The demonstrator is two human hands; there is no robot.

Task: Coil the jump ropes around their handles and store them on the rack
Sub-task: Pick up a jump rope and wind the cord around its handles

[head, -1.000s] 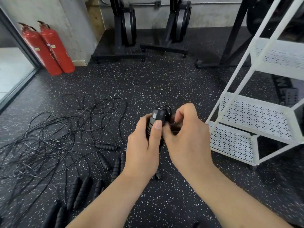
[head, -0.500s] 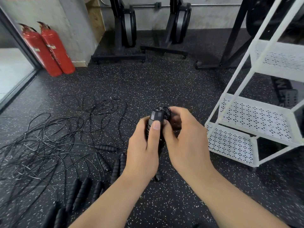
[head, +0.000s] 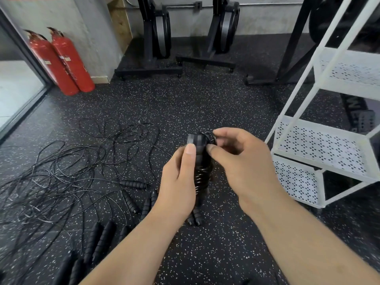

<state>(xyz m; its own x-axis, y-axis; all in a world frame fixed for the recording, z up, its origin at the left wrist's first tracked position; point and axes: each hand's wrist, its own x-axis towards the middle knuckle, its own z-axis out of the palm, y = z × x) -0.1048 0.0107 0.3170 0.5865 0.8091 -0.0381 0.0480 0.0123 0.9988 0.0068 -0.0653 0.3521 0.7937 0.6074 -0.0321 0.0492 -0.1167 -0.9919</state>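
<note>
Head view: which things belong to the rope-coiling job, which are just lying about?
Job: coiled jump rope, gripped by left hand, cord pinched by right hand; loose ropes on floor; white rack.
Lying about: fire extinguishers; black gym machines.

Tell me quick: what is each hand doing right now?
Left hand: closed, gripping the coiled jump rope.
Right hand: closed, pinching that rope's loop at the top.
</note>
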